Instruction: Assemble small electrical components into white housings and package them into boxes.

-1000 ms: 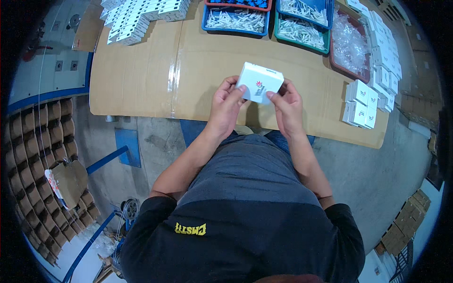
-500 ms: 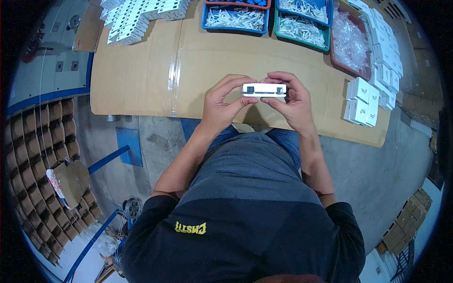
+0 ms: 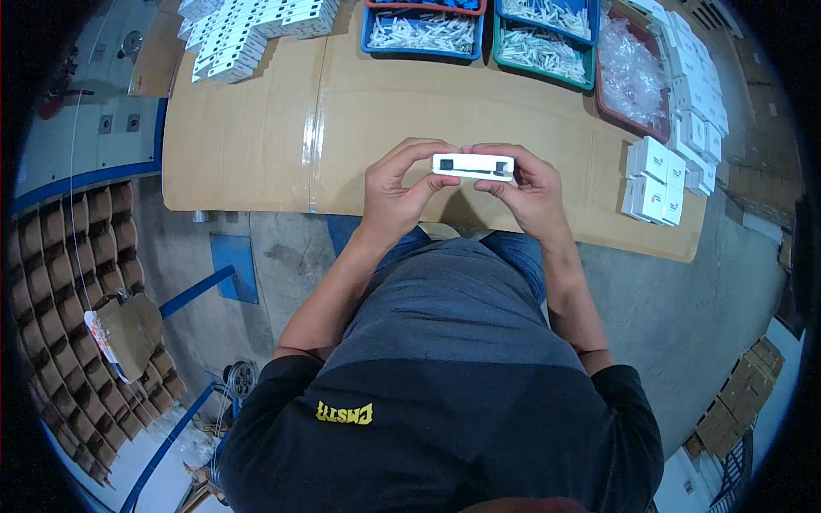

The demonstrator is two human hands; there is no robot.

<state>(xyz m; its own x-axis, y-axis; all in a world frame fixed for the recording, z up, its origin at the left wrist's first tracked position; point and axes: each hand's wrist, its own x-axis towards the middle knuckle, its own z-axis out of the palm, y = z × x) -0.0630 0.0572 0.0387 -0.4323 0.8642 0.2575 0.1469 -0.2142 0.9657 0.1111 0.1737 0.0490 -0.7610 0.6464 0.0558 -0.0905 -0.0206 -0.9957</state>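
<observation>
Between my two hands, a white rectangular plastic housing (image 3: 472, 162) is held up above the front part of the table. Its narrow side faces up, showing a dark square opening at the left, a smaller opening at the right and a thin dark gap along the lower edge. My left hand (image 3: 395, 190) pinches the left end, thumb below and fingers above. At the right end, my right hand (image 3: 535, 190) grips it the same way. The underside of the housing is hidden.
Cardboard covers the table (image 3: 248, 145). Stacked white boxes with dark holes (image 3: 231, 43) stand far left. A blue tray (image 3: 421, 36) and a green tray (image 3: 547, 56) hold small white parts. A red-brown tray (image 3: 633, 73) holds clear plastic. White boxes (image 3: 657, 184) sit at right.
The housing has shifted slightly left and tilted in my hands, its right end now a little lower. Both hands keep their pinch on its ends.
</observation>
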